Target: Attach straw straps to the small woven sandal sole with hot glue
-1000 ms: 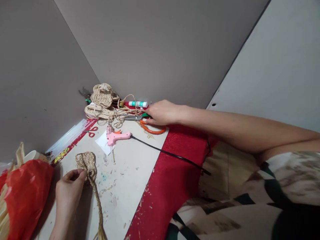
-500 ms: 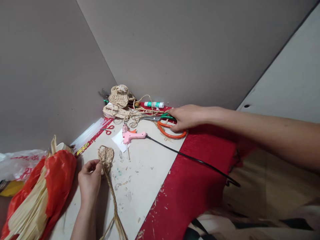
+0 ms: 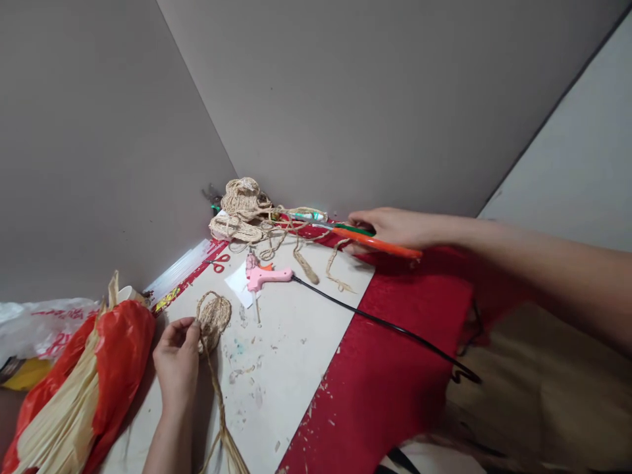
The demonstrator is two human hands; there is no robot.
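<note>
Thumb and fingers of my left hand [image 3: 178,349] pinch the edge of a small coiled piece of straw braid [image 3: 215,321]. A long tail of fibre strands [image 3: 223,415] hangs from it toward the near edge of the table. At the far side, my right hand [image 3: 380,227] grips large scissors [image 3: 378,243] by their orange and green handles, lifted above the table with the blades pointing left. Behind the blades lie bundles of straw cord [image 3: 241,197], with loose ends trailing below the scissors.
A pink glue gun [image 3: 269,275] rests on white paper [image 3: 240,289], its black cable [image 3: 385,322] running right across the red cloth [image 3: 375,382]. Small red scissors [image 3: 220,263] and clear glue sticks [image 3: 180,263] lie behind. Left stands a red plastic bag [image 3: 123,342] of dry husks [image 3: 64,421].
My right hand has lifted the large scissors off the table and turned them so the handles point right. The coiled braid has stayed in my left hand.
</note>
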